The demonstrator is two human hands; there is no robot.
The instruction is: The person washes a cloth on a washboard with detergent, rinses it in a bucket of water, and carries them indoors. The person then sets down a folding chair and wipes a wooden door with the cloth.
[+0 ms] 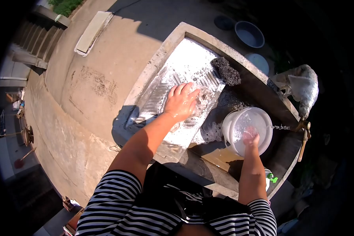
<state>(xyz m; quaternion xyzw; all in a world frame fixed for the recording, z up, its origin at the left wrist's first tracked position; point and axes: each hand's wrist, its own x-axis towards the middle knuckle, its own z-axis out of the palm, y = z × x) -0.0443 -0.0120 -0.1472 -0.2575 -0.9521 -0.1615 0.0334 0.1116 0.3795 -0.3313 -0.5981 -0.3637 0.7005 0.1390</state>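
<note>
My left hand [181,103] rests on the sunlit ribbed washboard slab [151,96] of a concrete sink, its fingers bent over a wet, greyish, soapy cloth [203,98]. White suds [194,51] cover much of the slab. On the right, my right hand [251,137] dips into a white bucket [266,135] of cloudy water; its fingers are under the surface and blurred. A stream of water [280,127] runs into the bucket from a brass tap [303,125]. A dark, wet, bunched cloth [226,71] lies at the slab's far right edge.
The sink's concrete rim [240,48] surrounds the work. A bottle with a green pump top [272,178] stands by the near right corner. Beyond the far rim are a blue-grey basin [249,34] and a pale round lid or basin [258,63]. A plastic-wrapped pipe [304,88] rises behind the tap.
</note>
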